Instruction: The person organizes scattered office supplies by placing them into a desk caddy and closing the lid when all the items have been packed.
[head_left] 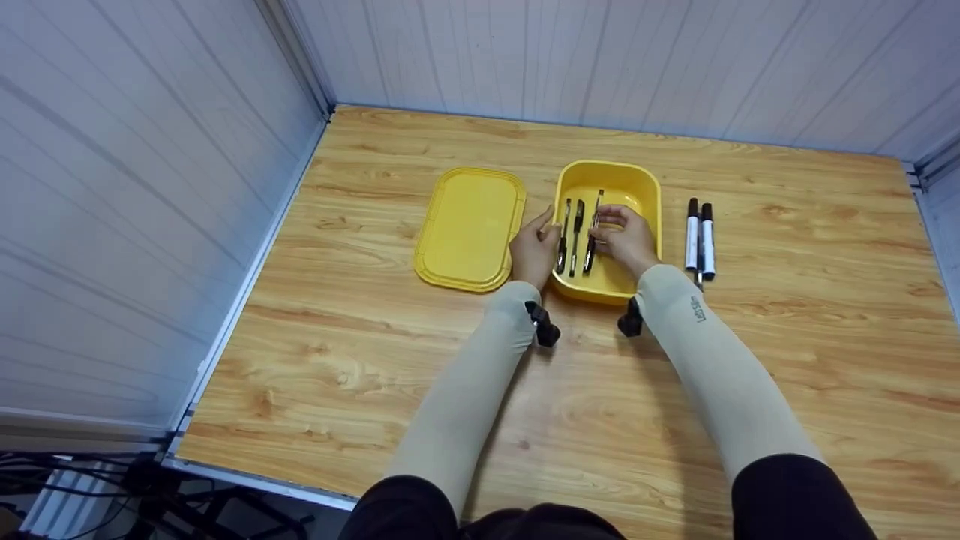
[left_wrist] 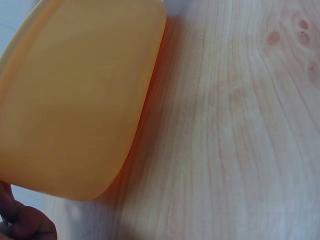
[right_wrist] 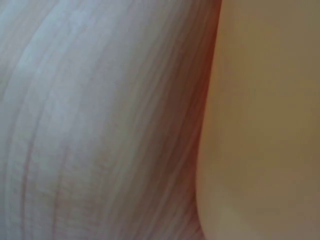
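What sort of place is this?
Probably a small work or recording booth: pale, grooved wall panels border a flat, wood-grain tabletop, and the person wears small black wrist devices.

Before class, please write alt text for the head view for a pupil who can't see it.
A person's right hand pinches a pen inside an open yellow box, beside two more pens, while the left hand is at the box's left rim. A yellow lid lies to the left, two dark-capped white markers to the right.

Two hands (head_left: pixel 534 253) (head_left: pixel 631 240), one yellow box (head_left: pixel 611 177), one yellow lid (head_left: pixel 474 225), four pens (head_left: pixel 578 216), two white markers (head_left: pixel 691 246)
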